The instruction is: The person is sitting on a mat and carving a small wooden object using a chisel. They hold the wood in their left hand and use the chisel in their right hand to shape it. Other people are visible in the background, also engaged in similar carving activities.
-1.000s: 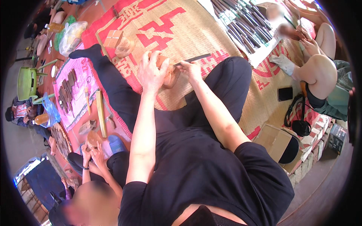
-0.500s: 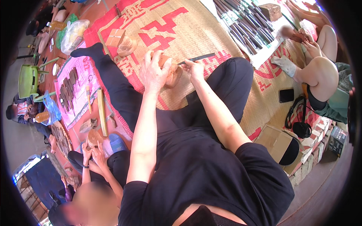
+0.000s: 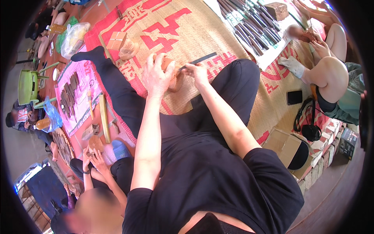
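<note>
My left hand point(image 3: 157, 76) wraps around a small brown wooden piece point(image 3: 168, 63) held against my raised foot over the woven mat point(image 3: 202, 31). My right hand point(image 3: 196, 72) grips a long dark chisel point(image 3: 200, 60), its tip set against the wooden piece and its shaft pointing up and to the right. I sit on the mat in black clothes, left leg stretched out, right knee bent.
Two wooden blocks point(image 3: 122, 43) lie on the mat beyond my hands. Several dark chisels point(image 3: 249, 23) lie in a row at the top right. A person point(image 3: 327, 74) sits at the right, another point(image 3: 97, 171) at the lower left with a carving. A phone point(image 3: 294, 97) lies on the mat.
My hands stay on the wooden piece and the chisel, with only slight shifts. The person at the right has moved their hands a little.
</note>
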The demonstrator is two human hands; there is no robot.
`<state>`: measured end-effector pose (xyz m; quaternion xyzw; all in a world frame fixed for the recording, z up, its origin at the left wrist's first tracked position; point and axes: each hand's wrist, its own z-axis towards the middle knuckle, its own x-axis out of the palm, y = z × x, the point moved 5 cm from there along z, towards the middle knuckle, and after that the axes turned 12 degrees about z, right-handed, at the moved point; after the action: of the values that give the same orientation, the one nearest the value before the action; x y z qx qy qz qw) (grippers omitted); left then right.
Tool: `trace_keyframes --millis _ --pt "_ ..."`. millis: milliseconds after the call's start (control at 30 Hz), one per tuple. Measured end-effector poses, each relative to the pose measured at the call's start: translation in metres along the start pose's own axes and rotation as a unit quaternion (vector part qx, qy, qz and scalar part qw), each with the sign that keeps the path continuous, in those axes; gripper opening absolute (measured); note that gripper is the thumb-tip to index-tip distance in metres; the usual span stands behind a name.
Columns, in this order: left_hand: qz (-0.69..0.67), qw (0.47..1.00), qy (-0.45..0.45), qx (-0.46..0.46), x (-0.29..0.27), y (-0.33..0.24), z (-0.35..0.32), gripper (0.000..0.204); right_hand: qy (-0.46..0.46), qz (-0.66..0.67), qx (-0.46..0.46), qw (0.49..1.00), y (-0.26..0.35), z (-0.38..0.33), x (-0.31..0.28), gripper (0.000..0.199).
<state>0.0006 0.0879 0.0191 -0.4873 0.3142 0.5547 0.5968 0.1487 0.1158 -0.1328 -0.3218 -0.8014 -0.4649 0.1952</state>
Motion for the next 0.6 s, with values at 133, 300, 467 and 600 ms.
trace_keyframes --millis 133,300,467,600 --pt "-0.006 1.000 -0.002 0.010 -0.001 -0.003 0.000 0.032 0.063 -0.068 -0.029 0.995 -0.010 -0.007 0.004 0.009" --pt "0.005 1.000 -0.017 0.017 0.000 0.000 0.000 0.032 0.082 -0.096 -0.025 0.992 -0.014 -0.008 0.005 0.007" --pt "-0.010 1.000 -0.003 0.013 -0.001 -0.002 0.001 0.031 0.035 -0.017 -0.001 0.999 -0.016 0.003 -0.008 0.009" --pt "0.000 1.000 -0.014 0.015 0.000 -0.002 0.001 0.031 0.027 -0.049 -0.082 0.995 -0.020 -0.001 -0.004 0.013"
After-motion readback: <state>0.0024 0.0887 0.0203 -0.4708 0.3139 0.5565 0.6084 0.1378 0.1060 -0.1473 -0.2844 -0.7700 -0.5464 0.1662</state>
